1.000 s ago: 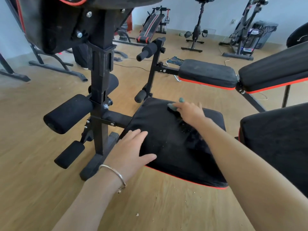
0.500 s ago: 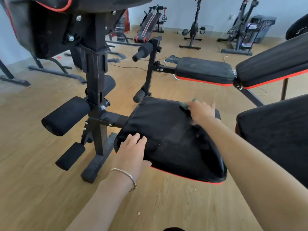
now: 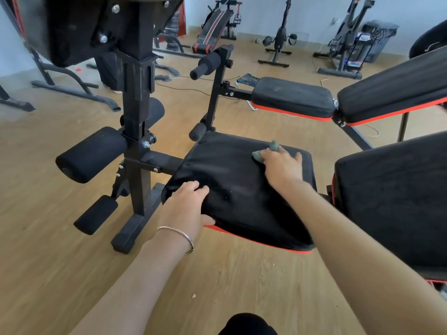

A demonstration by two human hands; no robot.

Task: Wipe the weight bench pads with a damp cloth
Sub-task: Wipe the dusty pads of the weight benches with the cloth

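Note:
The black seat pad (image 3: pixel 232 189) with a red lower trim lies in the middle of the view. My right hand (image 3: pixel 281 168) holds a small bunched green cloth (image 3: pixel 258 156) down on the pad's far right part; the cloth pokes out past my fingers. My left hand (image 3: pixel 187 206), with a silver bangle on the wrist, rests on the pad's near left corner, fingers on top and thumb along the front edge. The black back pad (image 3: pixel 391 194) of the same bench fills the right side.
The bench's black upright post (image 3: pixel 137 131) with foam rollers (image 3: pixel 92 154) stands to the left. A second bench with seat pad (image 3: pixel 292 97) and back pad (image 3: pixel 391 93) sits behind. Exercise bikes and a sit-up bench line the far wall. Wood floor lies all around.
My right hand moved the cloth right along the pad's far edge, then back a little to the left. My left hand slid to the near left corner.

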